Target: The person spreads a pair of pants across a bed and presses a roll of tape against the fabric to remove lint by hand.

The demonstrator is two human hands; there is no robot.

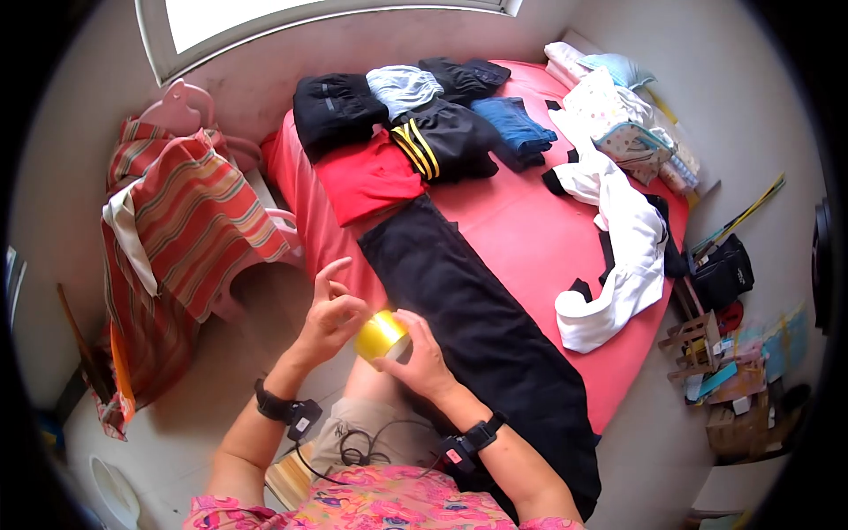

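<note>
A roll of yellow tape (380, 333) is held in front of my lap. My right hand (426, 360) grips it from the right, with the thumb below and fingers along its top edge. On the other side my left hand (329, 320) is close to the roll, thumb and finger pinched together by its upper left edge and another finger raised. Whether tape is between those fingertips is too small to make out. Black trousers (481, 327) lie lengthwise on the bed just beyond my right hand.
The bed with a pink sheet (521, 230) bears folded clothes, among them a red garment (367, 177) and jeans (514, 128). A white garment (618, 243) lies at its right. A striped cloth (190, 221) drapes a pink chair (181, 110). Cardboard clutter (738, 389) stands at right.
</note>
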